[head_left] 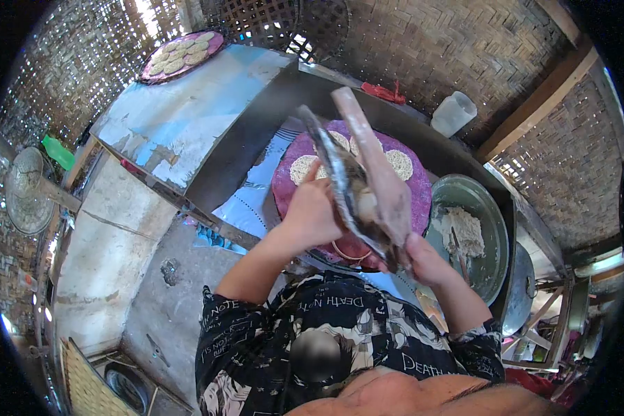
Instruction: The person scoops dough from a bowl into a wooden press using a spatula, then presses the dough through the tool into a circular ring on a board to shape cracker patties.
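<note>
A pale, blurred wooden paddle (376, 149) and a long, dark, shiny strip (338, 173) slant up across the middle of the view. My right hand (426, 260) is closed round their lower end. Behind the strip, my left hand (312, 211) reaches over a round purple cloth (418, 197), fingers stretched out by a pale grainy disc (301, 168); part of this hand is hidden. Another grainy disc (399, 165) lies on the cloth's right side, with more partly covered by the paddle and strip. A thin ring (350, 256) shows near the cloth's front edge.
To the right stands a big basin (498, 229) holding a whitish dough-like mass (464, 232) and a stick. A purple round tray with several discs (182, 55) sits on the blue-white board (187, 104). A white plastic container (454, 114) stands at the back right.
</note>
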